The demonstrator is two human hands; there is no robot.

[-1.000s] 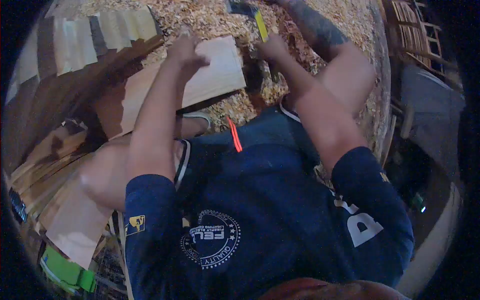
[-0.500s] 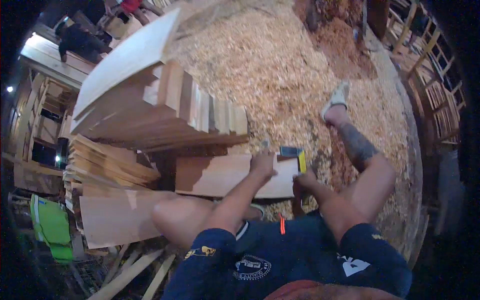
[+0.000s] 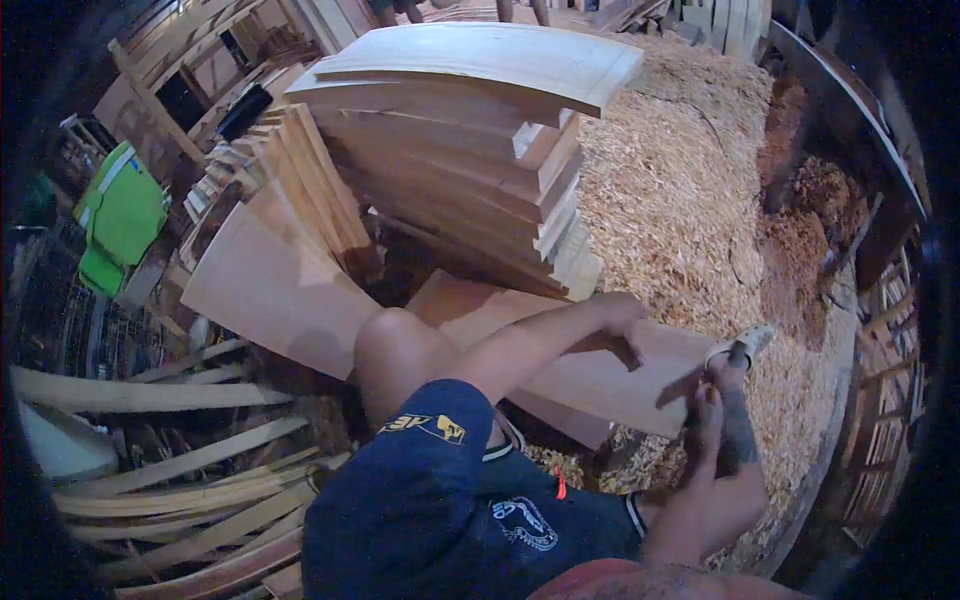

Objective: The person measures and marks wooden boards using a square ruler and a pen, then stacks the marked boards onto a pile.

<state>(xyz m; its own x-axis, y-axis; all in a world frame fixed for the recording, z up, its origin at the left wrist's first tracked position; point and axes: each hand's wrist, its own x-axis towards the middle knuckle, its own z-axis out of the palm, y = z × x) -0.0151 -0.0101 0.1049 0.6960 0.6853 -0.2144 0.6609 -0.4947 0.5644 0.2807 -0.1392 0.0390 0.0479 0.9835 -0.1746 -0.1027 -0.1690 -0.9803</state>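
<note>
A pale wooden plank [image 3: 590, 385] lies in front of me, reaching from beneath my left forearm to my right foot. Over its far edge is my left hand [image 3: 620, 315], fingers loosely bent downward and nothing visible in them; whether it touches the wood I cannot tell. Beside the plank's right end my right hand [image 3: 708, 408] is closed, fingers pointing up, and what it holds is too small to make out. Another board [image 3: 565, 418] shows partly below the plank. The yellow and dark measuring tool from before cannot be made out.
A tall stack of curved boards [image 3: 450, 150] stands just beyond the plank. Leaning boards [image 3: 310, 180] and a wide board [image 3: 280, 290] are at the left, near a green plastic object [image 3: 125, 215]. Wood strips [image 3: 200, 455] lie lower left. Shavings [image 3: 680, 190] cover the ground.
My view has swung left, so the stack appears nearer the middle. My left hand has come off the plank's near face to its far edge. The yellow and dark tool no longer shows.
</note>
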